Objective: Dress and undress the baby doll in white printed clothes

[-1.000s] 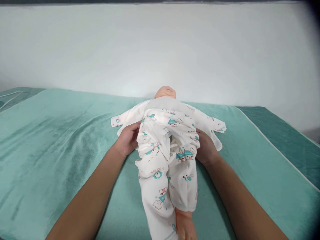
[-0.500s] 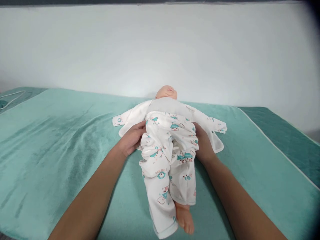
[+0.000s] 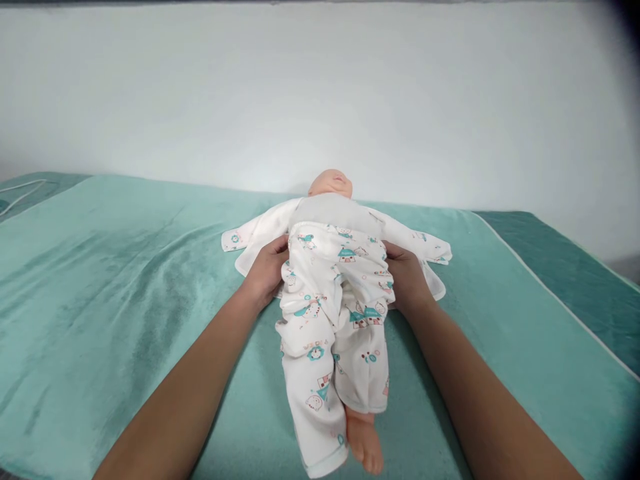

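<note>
Pants [image 3: 325, 287] with a printed pattern, on a baby doll [image 3: 330, 210] laid face up on a green blanket [image 3: 130, 320], both legs toward the camera and the head [image 3: 327, 183] near the white wall [image 3: 320, 87]. Left hand [image 3: 267, 267] and right hand [image 3: 407, 273] one on each side of the pants, well apart from each other. Since a second ago, both hands a little further up, closer to the waistband [image 3: 336, 228]; back then, lower against the hips, the right one more tucked behind the cloth. Also different: lower legs a bit further from the camera, so that the bare foot [image 3: 365, 440] now shows whole instead of cut off by the bottom edge, and slightly more chest visible above the waistband. Head and sleeves almost unchanged. Judging from this, work now centred on the waist rather than on the legs. Thumbs and fingers touching the side edges, but some fingers hidden behind the cloth: impossible to tell whether clamped on it or just resting against it. Waistband across the belly, fairly level; cloth bunched around the thighs and knees. One hem above the bare foot, the other long enough to hide its foot. Behind the pants, a white jacket [image 3: 273, 223], sleeves out to both sides.
</note>
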Demonstrator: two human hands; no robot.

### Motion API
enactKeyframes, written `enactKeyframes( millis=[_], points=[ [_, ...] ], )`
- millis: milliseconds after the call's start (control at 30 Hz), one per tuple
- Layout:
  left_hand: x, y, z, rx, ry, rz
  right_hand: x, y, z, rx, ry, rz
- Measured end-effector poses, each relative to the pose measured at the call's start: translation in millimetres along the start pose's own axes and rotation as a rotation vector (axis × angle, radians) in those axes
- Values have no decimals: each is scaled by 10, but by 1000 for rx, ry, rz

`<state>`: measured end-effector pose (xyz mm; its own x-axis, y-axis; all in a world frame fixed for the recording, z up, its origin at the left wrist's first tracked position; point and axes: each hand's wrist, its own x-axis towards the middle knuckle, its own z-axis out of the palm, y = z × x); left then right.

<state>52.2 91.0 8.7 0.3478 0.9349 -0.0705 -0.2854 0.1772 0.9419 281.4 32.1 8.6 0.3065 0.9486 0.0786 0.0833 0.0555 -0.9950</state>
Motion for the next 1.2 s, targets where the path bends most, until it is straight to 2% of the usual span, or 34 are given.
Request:
enactKeyframes(
  millis=[167, 267, 367, 433, 567, 733, 900, 1033, 1100, 1200],
  points=[
    [18, -26, 1, 142, 4, 90, 6, 44, -57, -88, -53, -43],
    [29, -22, -20, 304, 72, 145, -1, 54, -91, -199, -81, -67],
    [42, -14, -55, 380, 200, 220, -15, 34, -89, -349, -3, -71],
    [43, 1, -70, 365, 241, 257, -17, 23, -72, -388, 86, -64],
    [25, 34, -63, 383, 240, 264, 7, 27, -44, -354, 190, -55],
    [4, 33, -58, 422, 216, 298, 30, 19, -31, -465, 233, -58],
    [-18, 44, -63, 499, 209, 405, 11, 4, -21, -318, 272, -87],
    [13, 46, -60, 538, 202, 515, -75, -56, 13, -227, 321, -210],
    [55, 42, -62, 527, 190, 541, -118, -105, 10, -228, 256, -259],
    [121, 52, -75, 510, 132, 539, -126, -181, -45, -224, 5, -251]
  ],
)
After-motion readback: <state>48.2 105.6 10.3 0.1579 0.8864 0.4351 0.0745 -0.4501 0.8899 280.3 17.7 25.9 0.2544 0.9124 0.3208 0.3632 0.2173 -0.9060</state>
